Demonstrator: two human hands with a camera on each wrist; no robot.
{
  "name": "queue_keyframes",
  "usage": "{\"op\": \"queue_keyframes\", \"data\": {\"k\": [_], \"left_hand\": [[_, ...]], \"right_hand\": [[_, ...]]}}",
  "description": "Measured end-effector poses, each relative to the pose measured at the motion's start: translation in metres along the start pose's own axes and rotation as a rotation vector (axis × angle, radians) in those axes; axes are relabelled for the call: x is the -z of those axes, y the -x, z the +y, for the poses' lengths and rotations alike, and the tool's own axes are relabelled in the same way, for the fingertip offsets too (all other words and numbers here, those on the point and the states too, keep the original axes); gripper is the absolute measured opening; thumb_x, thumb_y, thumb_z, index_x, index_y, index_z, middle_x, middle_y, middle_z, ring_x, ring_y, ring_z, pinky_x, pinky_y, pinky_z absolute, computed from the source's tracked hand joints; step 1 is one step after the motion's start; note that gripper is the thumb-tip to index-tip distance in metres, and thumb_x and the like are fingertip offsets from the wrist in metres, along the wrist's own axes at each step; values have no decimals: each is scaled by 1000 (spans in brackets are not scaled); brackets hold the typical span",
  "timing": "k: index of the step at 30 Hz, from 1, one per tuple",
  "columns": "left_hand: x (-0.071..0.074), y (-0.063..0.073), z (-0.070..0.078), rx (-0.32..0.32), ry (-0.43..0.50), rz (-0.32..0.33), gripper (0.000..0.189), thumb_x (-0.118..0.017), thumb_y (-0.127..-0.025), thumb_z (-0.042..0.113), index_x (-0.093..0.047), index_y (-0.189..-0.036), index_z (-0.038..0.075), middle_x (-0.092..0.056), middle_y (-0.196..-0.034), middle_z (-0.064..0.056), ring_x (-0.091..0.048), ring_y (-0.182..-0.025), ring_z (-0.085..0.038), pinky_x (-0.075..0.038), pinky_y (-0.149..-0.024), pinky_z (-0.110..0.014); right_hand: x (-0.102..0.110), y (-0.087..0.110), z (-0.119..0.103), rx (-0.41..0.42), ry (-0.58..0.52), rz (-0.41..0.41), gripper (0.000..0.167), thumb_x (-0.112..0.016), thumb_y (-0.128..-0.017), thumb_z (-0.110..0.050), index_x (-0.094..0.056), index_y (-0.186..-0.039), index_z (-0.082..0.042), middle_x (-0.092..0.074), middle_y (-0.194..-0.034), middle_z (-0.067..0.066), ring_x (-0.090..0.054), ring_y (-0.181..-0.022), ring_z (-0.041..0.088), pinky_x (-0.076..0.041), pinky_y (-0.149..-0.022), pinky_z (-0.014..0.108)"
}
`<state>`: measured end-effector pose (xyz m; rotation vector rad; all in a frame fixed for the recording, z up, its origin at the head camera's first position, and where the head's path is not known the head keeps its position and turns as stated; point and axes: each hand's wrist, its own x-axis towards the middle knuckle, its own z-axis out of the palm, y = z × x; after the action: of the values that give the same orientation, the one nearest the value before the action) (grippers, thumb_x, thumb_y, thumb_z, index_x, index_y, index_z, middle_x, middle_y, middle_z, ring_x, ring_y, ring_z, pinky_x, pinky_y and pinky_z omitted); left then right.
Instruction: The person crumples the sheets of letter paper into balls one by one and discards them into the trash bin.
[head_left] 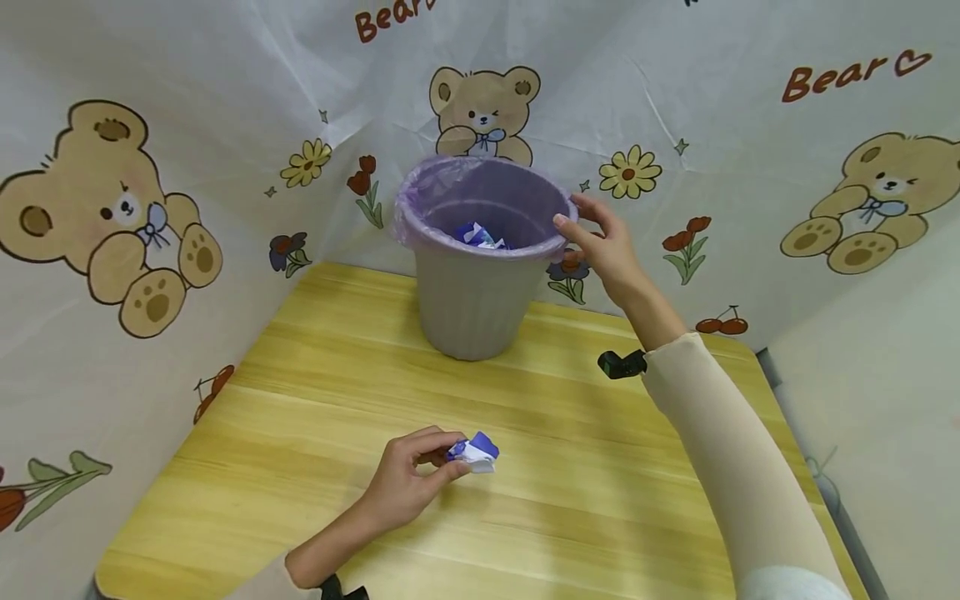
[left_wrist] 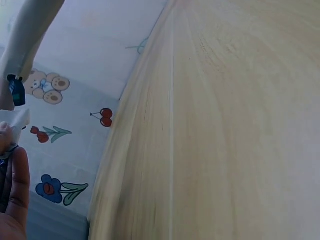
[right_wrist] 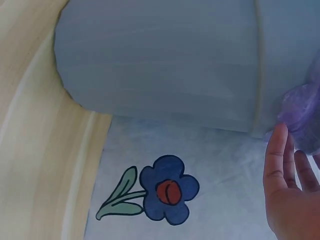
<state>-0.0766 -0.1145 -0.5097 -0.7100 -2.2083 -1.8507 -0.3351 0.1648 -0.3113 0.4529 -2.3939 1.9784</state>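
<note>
My left hand (head_left: 408, 479) pinches a crumpled blue-and-white piece of paper or wrapper (head_left: 480, 454) above the front of the table. In the left wrist view only its pale edge (left_wrist: 19, 120) and part of the left hand (left_wrist: 17, 195) show, at the left border. A grey trash bin (head_left: 472, 300) stands upright at the back, lined with a thin purple bag (head_left: 420, 196) folded over its rim. My right hand (head_left: 607, 250) holds that rim on its right side, fingers against the bag in the right wrist view. Blue-and-white crumpled scraps (head_left: 480, 236) lie inside the bin.
The bin rests on a yellow wood-grain table (head_left: 322, 417). White sheeting (head_left: 570, 108) printed with bears, flowers and cherries surrounds the table at the back and sides, with the bin close to the back sheet. Small black devices (head_left: 622, 364) are strapped at the wrists.
</note>
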Motion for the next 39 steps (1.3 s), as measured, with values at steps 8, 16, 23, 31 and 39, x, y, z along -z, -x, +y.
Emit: {"op": "queue_keyframes", "data": {"k": [8,16,23,31,39], "left_hand": [[7,-1,-1,12,-13,14,26,-80,-97,12,-78,-124,10,-78,-103,-5,-74,-89,-7,-66,-73,-28],[21,-12,5,-22,-49,63,27,-80,-97,6,-78,-123,9,-77,-102,-7,-73,-88,-7,-65,-73,-25],[27,-32,15,-35,-75,93,29,-82,-95,7,-78,-124,8,-78,-106,-7,-73,-89,-8,-65,-75,-24],[34,-54,20,-63,-119,119,30,-82,-95,7,-78,-125,7,-79,-108,-8,-73,-90,-9,-65,-77,-24],[44,-74,24,-85,-127,129,32,-82,-95,6,-77,-127,9,-79,-109,-8,-72,-90,-11,-64,-77,-22]], "right_hand": [[0,0,8,21,-48,25,66,-72,-103,-31,-47,-163,-17,-47,-159,17,-70,-102,10,-66,-77,22],[-3,-1,8,31,-17,19,66,-71,-103,-31,-47,-164,-19,-54,-148,8,-70,-100,8,-65,-75,21],[0,0,10,31,4,31,66,-71,-104,-34,-46,-164,-23,-58,-142,4,-70,-101,8,-66,-78,24],[-1,3,13,46,0,47,67,-70,-104,-35,-45,-165,-22,-59,-141,7,-71,-97,8,-65,-75,21],[-5,4,16,42,-21,65,65,-69,-105,-36,-46,-165,-25,-61,-134,2,-69,-94,8,-65,-75,28]]}}
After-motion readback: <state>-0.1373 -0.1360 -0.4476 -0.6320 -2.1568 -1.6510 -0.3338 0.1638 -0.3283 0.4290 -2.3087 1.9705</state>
